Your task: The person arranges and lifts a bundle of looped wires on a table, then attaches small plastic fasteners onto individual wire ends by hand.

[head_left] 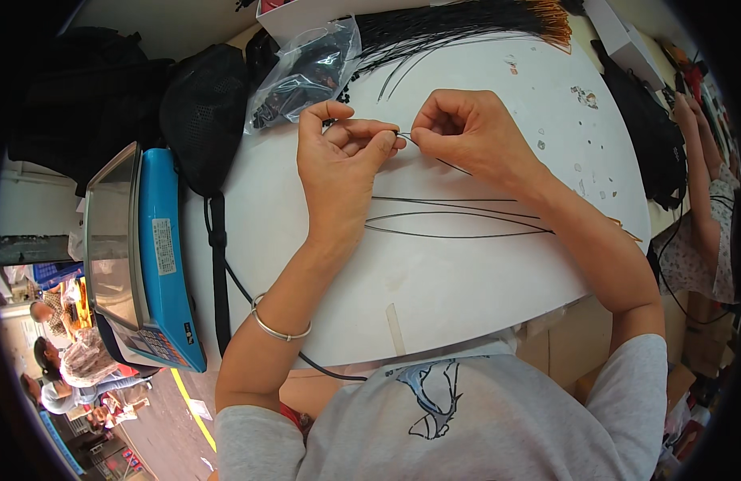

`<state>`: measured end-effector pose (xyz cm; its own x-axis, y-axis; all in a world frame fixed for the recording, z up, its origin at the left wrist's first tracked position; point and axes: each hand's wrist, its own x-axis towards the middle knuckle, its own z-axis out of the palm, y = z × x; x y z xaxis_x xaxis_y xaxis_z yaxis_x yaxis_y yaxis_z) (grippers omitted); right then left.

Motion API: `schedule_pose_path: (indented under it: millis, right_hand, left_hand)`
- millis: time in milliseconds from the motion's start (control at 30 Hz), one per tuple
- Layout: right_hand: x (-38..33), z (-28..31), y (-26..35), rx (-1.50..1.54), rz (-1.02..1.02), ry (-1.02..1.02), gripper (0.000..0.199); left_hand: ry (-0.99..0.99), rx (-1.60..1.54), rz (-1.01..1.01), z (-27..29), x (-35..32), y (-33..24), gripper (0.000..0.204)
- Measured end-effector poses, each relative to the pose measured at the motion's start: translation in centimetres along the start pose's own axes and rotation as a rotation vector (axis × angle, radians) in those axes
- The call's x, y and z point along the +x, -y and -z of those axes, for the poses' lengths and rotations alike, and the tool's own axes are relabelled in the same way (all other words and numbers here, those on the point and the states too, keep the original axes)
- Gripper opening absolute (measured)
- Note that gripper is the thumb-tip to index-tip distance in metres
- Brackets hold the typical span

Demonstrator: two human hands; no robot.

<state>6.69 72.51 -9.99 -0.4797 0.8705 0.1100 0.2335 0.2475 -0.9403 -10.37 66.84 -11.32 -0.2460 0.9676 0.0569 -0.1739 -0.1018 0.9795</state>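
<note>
Over the white table, my left hand (338,160) pinches a tiny black piece (397,134) between thumb and forefinger, its other fingers curled. Close beside it, my right hand (471,132) is closed in a pinch on a thin black cord (453,167). One stretch of this cord reaches the black piece, and another shows below the right hand. Whether it passes through the piece is too small to tell. Beneath my wrists lie several loose black cords (459,236), with orange ends (627,230) by my right forearm.
A large bundle of black cords (459,24) lies at the far side. Left of it sits a clear plastic bag (306,76) of small dark pieces. A blue scale (163,264) and black bag (206,116) stand left; another black bag (655,136) and a person's arm (705,192) are right.
</note>
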Motion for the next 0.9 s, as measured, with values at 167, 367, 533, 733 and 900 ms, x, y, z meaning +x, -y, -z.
schedule_pose_path:
  millis: [167,367,533,733,900]
  right_hand:
    - [-0.4,-0.5,-0.4,-0.055,0.099,-0.043,0.004]
    - [-0.5,-1.0,-0.4,-0.100,0.175,-0.089,0.005]
    - [-0.6,-1.0,-0.8,-0.076,0.164,-0.053,0.005]
    - [-0.2,-0.8,-0.4,-0.090,0.187,-0.060,0.005]
    - [-0.1,1.4,0.2,-0.109,0.181,0.035,0.007]
  left_hand:
    - [0.007,0.064,0.000,0.1,-0.2,-0.3,0.041]
    - [-0.004,0.045,-0.013,0.2,-0.3,-0.1,0.043]
    - [0.007,0.057,-0.024,0.2,-0.3,0.1,0.042]
    - [0.034,0.028,-0.035,0.0,0.0,-0.1,0.038]
    - [0.037,0.158,-0.046,-1.4,0.0,-1.4,0.028]
